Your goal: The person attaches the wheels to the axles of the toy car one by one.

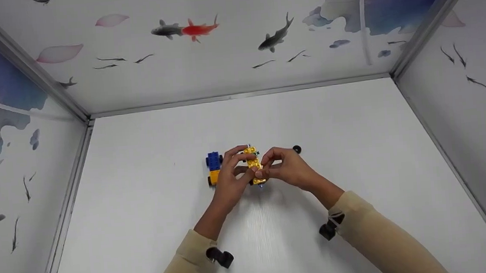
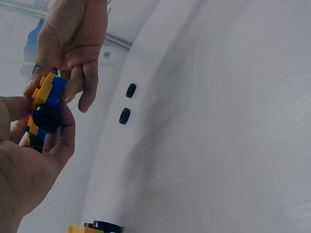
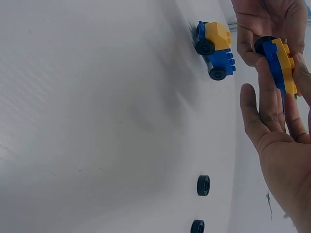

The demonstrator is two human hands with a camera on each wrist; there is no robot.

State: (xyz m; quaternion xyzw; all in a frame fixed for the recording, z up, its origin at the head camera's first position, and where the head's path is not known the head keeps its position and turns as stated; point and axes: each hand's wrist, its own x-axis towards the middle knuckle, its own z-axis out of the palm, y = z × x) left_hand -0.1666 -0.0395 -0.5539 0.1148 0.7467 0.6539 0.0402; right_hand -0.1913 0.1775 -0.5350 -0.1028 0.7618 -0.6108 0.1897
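My left hand (image 1: 230, 183) grips a building-block car (image 1: 253, 164) with yellow bricks over a blue base. Its black wheel (image 2: 47, 118) shows beside the left fingers in the left wrist view. From the other side, my right hand (image 1: 292, 167) pinches one end of the same car between thumb and fingers. No wheel can be made out at that end in the right wrist view, where the fingers (image 3: 267, 97) partly cover the blue base. A second car (image 1: 214, 167), blue and yellow with black wheels, stands on the table just left of my left hand.
Two loose black wheels (image 3: 203, 185) lie on the white table (image 1: 146, 231); in the head view one wheel (image 1: 297, 149) shows behind my right hand. Printed panels with fish wall the table at the back (image 1: 229, 68) and both sides.
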